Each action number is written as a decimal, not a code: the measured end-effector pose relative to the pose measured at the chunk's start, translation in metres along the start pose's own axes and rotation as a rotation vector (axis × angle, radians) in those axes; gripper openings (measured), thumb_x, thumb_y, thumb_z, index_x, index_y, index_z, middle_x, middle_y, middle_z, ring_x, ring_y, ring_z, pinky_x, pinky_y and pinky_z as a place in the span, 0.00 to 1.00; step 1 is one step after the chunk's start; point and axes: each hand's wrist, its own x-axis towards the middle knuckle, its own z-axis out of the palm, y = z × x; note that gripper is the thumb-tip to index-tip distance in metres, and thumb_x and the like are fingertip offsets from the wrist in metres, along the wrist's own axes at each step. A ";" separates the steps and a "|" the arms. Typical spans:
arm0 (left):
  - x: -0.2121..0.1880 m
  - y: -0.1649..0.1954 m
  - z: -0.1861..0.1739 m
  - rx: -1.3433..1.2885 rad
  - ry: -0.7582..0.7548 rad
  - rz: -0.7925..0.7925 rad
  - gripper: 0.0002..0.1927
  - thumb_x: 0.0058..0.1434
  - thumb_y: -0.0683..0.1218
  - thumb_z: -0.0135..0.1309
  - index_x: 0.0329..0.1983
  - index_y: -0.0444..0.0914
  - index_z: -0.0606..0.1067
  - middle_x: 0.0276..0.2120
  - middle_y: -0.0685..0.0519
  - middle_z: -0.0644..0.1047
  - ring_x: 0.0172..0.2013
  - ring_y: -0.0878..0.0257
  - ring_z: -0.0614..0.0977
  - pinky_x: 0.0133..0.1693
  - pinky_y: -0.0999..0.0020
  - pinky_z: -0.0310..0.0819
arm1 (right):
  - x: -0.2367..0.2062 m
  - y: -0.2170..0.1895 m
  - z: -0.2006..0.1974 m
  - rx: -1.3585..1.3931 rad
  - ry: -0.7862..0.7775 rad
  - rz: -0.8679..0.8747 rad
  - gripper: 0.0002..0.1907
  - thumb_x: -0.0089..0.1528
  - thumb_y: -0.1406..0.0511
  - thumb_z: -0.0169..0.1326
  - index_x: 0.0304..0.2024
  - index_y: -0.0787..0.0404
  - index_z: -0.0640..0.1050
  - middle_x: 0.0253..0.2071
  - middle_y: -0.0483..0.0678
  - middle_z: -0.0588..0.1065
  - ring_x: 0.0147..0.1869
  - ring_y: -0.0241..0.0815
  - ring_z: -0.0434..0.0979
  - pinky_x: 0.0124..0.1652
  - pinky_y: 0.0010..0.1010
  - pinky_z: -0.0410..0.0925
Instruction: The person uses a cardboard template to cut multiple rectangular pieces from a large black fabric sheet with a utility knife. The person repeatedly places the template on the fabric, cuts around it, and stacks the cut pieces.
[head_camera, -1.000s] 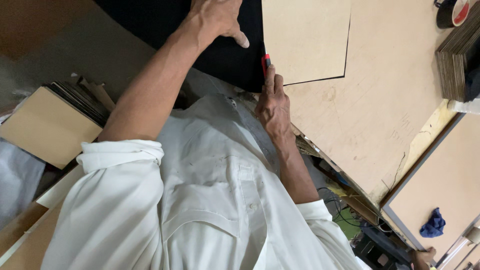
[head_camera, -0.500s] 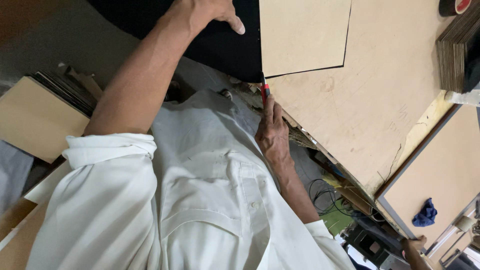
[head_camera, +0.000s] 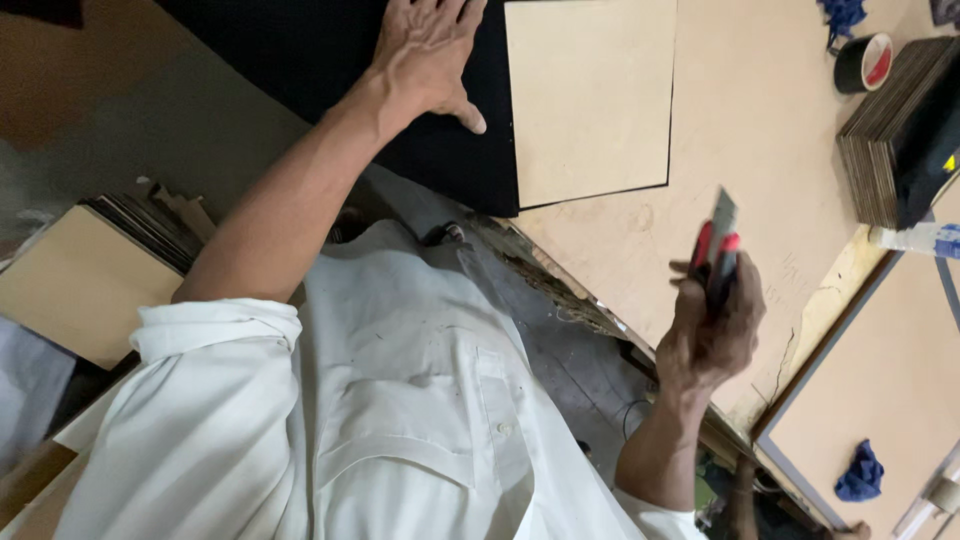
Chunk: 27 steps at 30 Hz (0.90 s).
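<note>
My left hand (head_camera: 428, 52) lies flat, fingers spread, on a black sheet (head_camera: 330, 70) that hangs over the edge of a wooden worktable (head_camera: 770, 150). A pale square board (head_camera: 590, 95) lies on the black sheet just right of that hand. My right hand (head_camera: 708, 325) is lifted off the work, over the table's front edge. It grips a red-and-black utility knife (head_camera: 716, 250) with its blade out and pointing up. My white shirt (head_camera: 380, 420) fills the lower part of the view.
A roll of black tape (head_camera: 862, 62) and a stack of thin boards (head_camera: 890, 130) sit at the table's far right. A second framed board (head_camera: 880, 390) with a blue cloth (head_camera: 860, 472) lies lower right. A stack of tan boards (head_camera: 70, 280) is at my left.
My right hand has pulled the knife away from the board's corner, moving right and off the sheet. The left hand stays pressed on the black sheet.
</note>
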 end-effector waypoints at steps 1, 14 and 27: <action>0.000 0.001 -0.003 0.014 0.002 -0.005 0.79 0.22 0.76 0.71 0.75 0.33 0.56 0.68 0.39 0.61 0.68 0.44 0.57 0.65 0.40 0.45 | 0.024 0.020 0.006 0.028 -0.084 -0.101 0.22 0.77 0.71 0.51 0.72 0.61 0.63 0.62 0.63 0.73 0.54 0.47 0.84 0.46 0.35 0.80; 0.007 0.012 -0.016 0.046 -0.118 -0.085 0.79 0.24 0.73 0.73 0.78 0.37 0.53 0.75 0.45 0.53 0.74 0.48 0.47 0.71 0.45 0.35 | 0.256 0.165 0.138 -0.179 -0.903 -0.539 0.21 0.69 0.75 0.57 0.65 0.69 0.74 0.40 0.55 0.79 0.33 0.50 0.78 0.34 0.39 0.71; 0.010 0.019 -0.022 0.049 -0.103 -0.139 0.78 0.23 0.70 0.74 0.78 0.40 0.55 0.76 0.49 0.54 0.74 0.53 0.48 0.72 0.51 0.33 | 0.280 0.188 0.171 -0.122 -0.927 -0.765 0.20 0.67 0.75 0.58 0.63 0.70 0.75 0.45 0.53 0.80 0.44 0.49 0.81 0.42 0.35 0.75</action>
